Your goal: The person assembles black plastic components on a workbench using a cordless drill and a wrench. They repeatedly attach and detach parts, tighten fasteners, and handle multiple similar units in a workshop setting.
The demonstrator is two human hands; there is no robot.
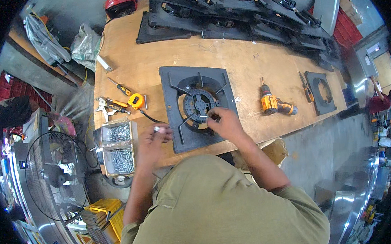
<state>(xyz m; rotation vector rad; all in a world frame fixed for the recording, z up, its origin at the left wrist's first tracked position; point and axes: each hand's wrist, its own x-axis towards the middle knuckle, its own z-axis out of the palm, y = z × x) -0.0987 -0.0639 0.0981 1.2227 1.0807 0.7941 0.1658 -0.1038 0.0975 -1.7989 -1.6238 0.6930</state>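
A black square gas burner grate plate lies on the wooden table in front of me, with a round cast burner in its central opening. Over the near right part of that burner, my right hand pinches a small silver bolt. My left hand is at the plate's near left edge, its fingers curled and a little blurred. Something small and shiny shows at its fingertips, too unclear to name. Beside this hand stands a box with two compartments, one of bolts and one of smaller fasteners.
To the left lie a yellow tape measure, a screwdriver and a wrench. A cordless drill, pliers and another black plate are to the right. Black burner plates are stacked along the back. A fan stands left.
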